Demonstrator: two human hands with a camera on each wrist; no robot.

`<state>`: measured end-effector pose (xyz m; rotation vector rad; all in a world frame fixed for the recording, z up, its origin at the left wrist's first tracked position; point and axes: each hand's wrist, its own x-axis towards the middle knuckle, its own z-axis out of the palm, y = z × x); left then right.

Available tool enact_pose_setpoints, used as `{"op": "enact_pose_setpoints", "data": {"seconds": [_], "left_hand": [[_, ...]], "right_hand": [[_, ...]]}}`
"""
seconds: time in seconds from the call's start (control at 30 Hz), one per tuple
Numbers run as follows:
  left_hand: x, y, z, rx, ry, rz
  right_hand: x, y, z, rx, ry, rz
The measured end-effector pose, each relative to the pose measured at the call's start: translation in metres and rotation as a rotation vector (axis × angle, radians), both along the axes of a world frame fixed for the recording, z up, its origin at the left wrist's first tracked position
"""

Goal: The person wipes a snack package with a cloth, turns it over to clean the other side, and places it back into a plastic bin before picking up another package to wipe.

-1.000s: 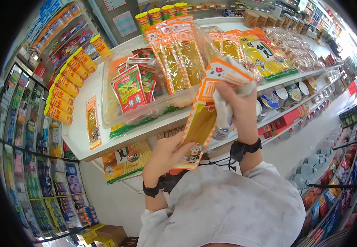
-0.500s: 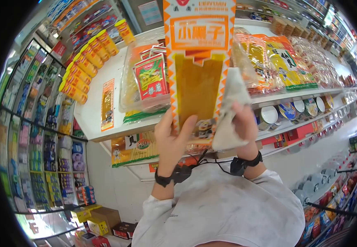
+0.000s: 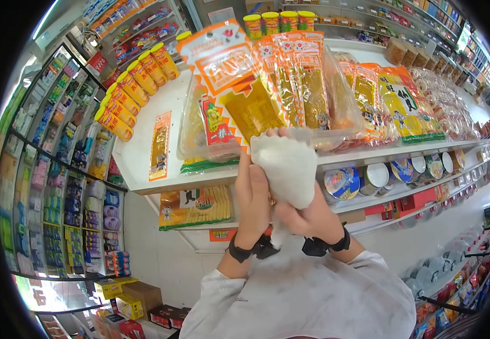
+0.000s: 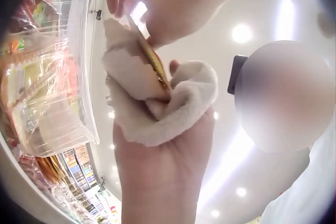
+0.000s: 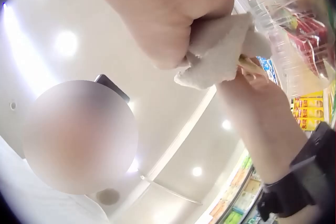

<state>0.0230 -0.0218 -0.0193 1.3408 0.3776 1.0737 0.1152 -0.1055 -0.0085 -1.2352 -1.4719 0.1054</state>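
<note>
A flat orange-and-white snack packet (image 3: 214,59) with an amber strip showing through its window tilts up to the left in the head view. My left hand (image 3: 250,195) pinches its lower end along the left side. My right hand (image 3: 307,217) grips a white cloth (image 3: 284,166), which wraps over the packet's lower part and hides it. In the left wrist view the packet's thin edge (image 4: 152,64) runs into the folded cloth (image 4: 181,113). From the right wrist, the cloth (image 5: 218,53) bunches between both hands.
Behind the hands, a clear plastic tray (image 3: 341,138) holds similar upright packets and red pouches. A single packet (image 3: 160,144) lies on the white shelf (image 3: 138,169) at left, beside a row of yellow canisters (image 3: 138,85). More bagged snacks (image 3: 408,107) stand at right, with round tubs (image 3: 376,175) below.
The packet was held upright, facing the head camera; now it leans away to the upper left. The right hand brought the cloth from the packet's right side over its lower part.
</note>
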Motion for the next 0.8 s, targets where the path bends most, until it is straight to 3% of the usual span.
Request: {"op": "enact_pose_setpoints", "data": {"seconds": [0.13,0.23,0.33,0.43,0.53,0.63,0.67,0.77,0.8], "left_hand": [[0.0,0.007,0.013,-0.089,0.059,-0.026],[-0.001,0.007,0.014,-0.151,0.043,-0.052],[-0.001,0.014,0.012,-0.224,-0.072,0.015],[0.004,0.006,0.028,-0.336,-0.16,0.061],[0.002,0.018,0.012,-0.331,-0.144,0.1],[-0.002,0.014,0.017,-0.395,-0.295,-0.051],[0.0,0.013,0.022,-0.347,-0.285,-0.042],[0.012,0.008,0.028,-0.251,-0.27,0.164],[0.011,0.009,0.027,-0.231,-0.225,0.15]], "right_hand": [[0.011,0.001,-0.015,-0.149,-0.213,-0.016],[0.016,-0.002,-0.02,-0.085,-0.071,0.038],[0.008,-0.01,-0.008,-0.111,0.386,0.205],[0.005,-0.003,0.001,-0.201,0.265,0.017],[0.014,0.0,-0.011,-0.157,0.236,-0.069],[0.025,-0.002,-0.027,-0.067,0.55,-0.046],[0.025,-0.005,-0.028,-0.028,0.73,-0.057],[0.03,-0.011,-0.028,-0.039,0.898,-0.078],[0.028,-0.01,-0.024,-0.053,0.847,-0.048]]}}
